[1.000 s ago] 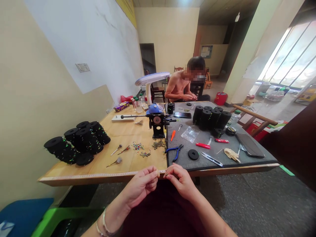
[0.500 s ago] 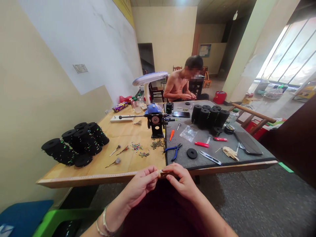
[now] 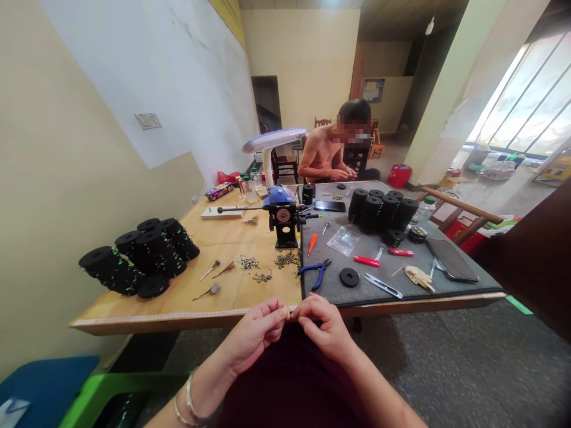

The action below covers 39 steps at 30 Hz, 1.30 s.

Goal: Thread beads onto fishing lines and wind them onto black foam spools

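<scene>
My left hand (image 3: 264,321) is closed in a pinch at the table's front edge, two bangles on its wrist. Facing it, my right hand (image 3: 322,324) has thumb and forefinger brought together. What they hold is too small to make out. Just beyond lie blue-handled pliers (image 3: 317,273), a black foam disc (image 3: 349,277) and thread snips (image 3: 382,285). Left of these are small coloured beads (image 3: 248,263), a heap of small dark metal pieces (image 3: 286,259) and several feather-tipped sticks (image 3: 223,269). A black hand-cranked winding device (image 3: 284,223) stands behind them.
Stacks of black foam spools (image 3: 154,249) stand at the left, more spools (image 3: 381,211) at the right. A desk lamp (image 3: 274,139) rises behind the device. Across the table a co-worker (image 3: 330,154) sits bent over their hands. A phone (image 3: 330,205) and orange screwdriver (image 3: 312,244) lie on the grey mat.
My right thumb and forefinger have drawn closer together. My left hand keeps its pinch in nearly the same place. The view has shifted slightly.
</scene>
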Each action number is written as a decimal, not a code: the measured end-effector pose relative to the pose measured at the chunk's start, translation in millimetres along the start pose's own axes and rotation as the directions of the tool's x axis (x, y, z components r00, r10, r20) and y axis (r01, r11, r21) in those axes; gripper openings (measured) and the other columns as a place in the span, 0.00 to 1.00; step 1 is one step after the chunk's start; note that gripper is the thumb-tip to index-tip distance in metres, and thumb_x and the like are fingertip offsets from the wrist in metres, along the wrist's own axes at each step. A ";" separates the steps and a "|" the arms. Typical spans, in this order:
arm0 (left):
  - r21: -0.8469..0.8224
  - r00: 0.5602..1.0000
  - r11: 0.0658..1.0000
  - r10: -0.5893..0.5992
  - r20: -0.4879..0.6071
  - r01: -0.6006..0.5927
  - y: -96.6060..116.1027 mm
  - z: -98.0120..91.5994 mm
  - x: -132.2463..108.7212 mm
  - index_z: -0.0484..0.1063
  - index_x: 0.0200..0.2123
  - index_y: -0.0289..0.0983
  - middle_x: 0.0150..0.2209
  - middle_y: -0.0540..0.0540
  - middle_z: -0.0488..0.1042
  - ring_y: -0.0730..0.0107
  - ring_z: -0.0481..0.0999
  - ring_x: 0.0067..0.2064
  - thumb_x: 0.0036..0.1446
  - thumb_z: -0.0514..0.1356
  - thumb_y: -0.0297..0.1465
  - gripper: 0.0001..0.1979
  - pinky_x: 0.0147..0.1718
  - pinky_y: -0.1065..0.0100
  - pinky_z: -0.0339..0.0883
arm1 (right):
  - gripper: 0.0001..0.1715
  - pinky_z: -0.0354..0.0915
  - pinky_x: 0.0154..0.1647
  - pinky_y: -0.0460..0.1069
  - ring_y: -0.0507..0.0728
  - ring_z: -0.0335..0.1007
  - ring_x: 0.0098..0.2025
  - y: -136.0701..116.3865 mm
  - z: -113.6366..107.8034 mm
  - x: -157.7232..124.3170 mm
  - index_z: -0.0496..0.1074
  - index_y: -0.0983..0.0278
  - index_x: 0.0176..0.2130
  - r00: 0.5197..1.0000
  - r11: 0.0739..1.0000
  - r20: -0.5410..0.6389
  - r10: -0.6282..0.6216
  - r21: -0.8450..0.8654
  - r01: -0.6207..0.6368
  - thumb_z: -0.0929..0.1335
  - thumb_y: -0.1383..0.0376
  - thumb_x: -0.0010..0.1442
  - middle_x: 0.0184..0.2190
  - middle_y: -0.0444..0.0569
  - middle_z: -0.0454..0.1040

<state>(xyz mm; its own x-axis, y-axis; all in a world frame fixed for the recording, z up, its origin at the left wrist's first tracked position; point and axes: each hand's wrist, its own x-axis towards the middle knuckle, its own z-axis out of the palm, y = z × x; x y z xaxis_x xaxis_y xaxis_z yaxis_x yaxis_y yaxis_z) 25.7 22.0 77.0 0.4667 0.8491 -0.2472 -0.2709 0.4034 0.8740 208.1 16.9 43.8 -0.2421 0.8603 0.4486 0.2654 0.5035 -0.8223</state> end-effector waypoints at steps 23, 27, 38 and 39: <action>-0.043 1.000 0.999 -0.005 0.001 0.005 -0.2 0.7 0.3 0.65 0.26 0.33 0.21 0.57 0.54 0.82 0.47 0.21 0.49 0.67 0.36 0.14 0.21 0.73 0.40 | 0.08 0.62 0.41 0.51 0.55 0.68 0.35 8.0 -2.5 -5.2 0.71 0.61 0.31 0.999 0.999 0.039 0.037 0.027 -0.038 0.64 0.67 0.61 0.30 0.46 0.75; -0.030 1.000 1.000 -0.005 0.005 0.005 -0.2 0.3 0.8 0.65 0.26 0.33 0.21 0.57 0.54 0.82 0.46 0.21 0.49 0.67 0.36 0.14 0.21 0.73 0.40 | 0.08 0.63 0.43 0.51 0.55 0.68 0.36 13.1 -2.4 -9.6 0.72 0.61 0.30 0.999 0.999 0.022 0.044 0.019 -0.045 0.65 0.68 0.60 0.30 0.46 0.76; 0.351 0.985 0.934 0.113 -0.129 -0.061 -0.8 9.6 1.5 0.65 0.22 0.35 0.20 0.56 0.56 0.76 0.51 0.23 0.49 0.65 0.40 0.16 0.22 0.72 0.45 | 0.03 0.63 0.30 0.46 0.51 0.65 0.25 -3.9 0.8 4.0 0.69 0.63 0.33 0.987 0.985 0.105 0.118 0.114 -0.130 0.65 0.66 0.59 0.21 0.41 0.70; 0.400 0.979 0.912 0.154 -0.131 -0.090 -1.3 9.2 2.1 0.65 0.22 0.35 0.20 0.55 0.57 0.75 0.52 0.24 0.48 0.65 0.39 0.16 0.23 0.72 0.47 | 0.04 0.62 0.30 0.46 0.51 0.65 0.26 -4.8 1.3 6.0 0.70 0.62 0.31 0.991 0.993 0.088 0.099 0.057 -0.104 0.66 0.66 0.58 0.22 0.41 0.70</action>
<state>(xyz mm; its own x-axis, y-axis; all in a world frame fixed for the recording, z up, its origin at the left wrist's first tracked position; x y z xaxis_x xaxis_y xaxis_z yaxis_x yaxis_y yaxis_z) 34.9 20.1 79.2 0.3047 0.9386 -0.1621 0.0480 0.1548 0.9868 204.2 19.6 49.9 -0.2963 0.8953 0.3327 0.2356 0.4061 -0.8830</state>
